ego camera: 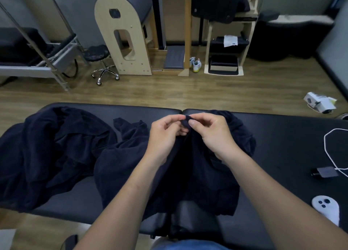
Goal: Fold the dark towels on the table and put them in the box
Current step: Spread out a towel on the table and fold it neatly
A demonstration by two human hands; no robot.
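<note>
From the head view, the left hand and right hand pinch one bunched corner of a dark towel between curled fingertips (thumbs on top); the cloth hangs onto the black padded table; another towel lies crumpled at left.

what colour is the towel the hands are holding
Dark navy, plain with no pattern; the towel shows in the head view.
</note>
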